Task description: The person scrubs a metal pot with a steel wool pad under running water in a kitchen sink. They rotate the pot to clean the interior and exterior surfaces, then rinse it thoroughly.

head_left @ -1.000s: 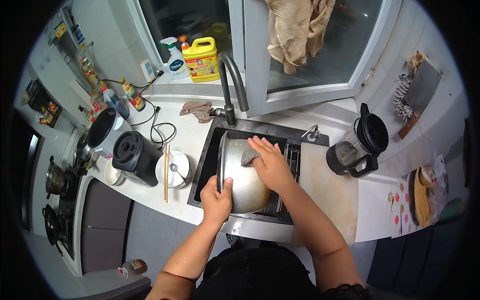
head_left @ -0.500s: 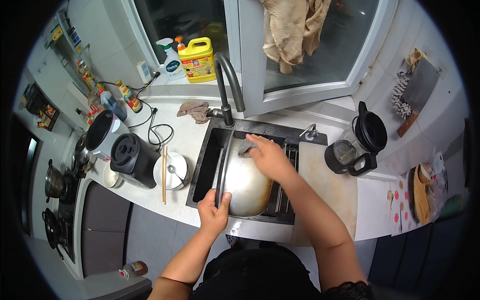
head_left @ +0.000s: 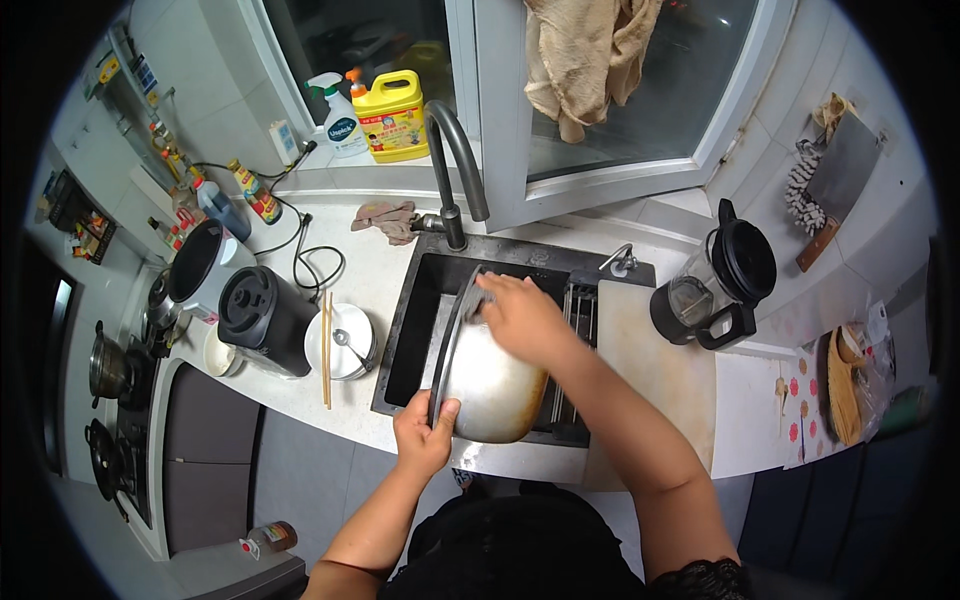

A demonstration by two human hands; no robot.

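Observation:
A metal pot (head_left: 492,385) with brown scorch marks is tipped on its side over the dark sink (head_left: 400,335), its dark rim facing left. My left hand (head_left: 425,435) is closed around the near end of that rim, thumb on the outer wall. At the far end, my right hand (head_left: 528,318) presses a grey scouring pad (head_left: 478,303) to the pot's outside, close by the rim. The fingers partly cover the pad, so its full shape is hidden. Behind the pot rises the grey faucet (head_left: 455,180).
Left of the sink stand a white bowl (head_left: 350,365) with a spoon, chopsticks (head_left: 327,350) and a black lidded container (head_left: 262,320). A cutting board (head_left: 655,390) and a glass blender jug (head_left: 700,285) are on the right. A rag (head_left: 388,220) lies behind.
My right hand has slid the pad slightly left, toward the rim. The pot has tilted and shifted a little right and nearer, showing more of the sink on its left.

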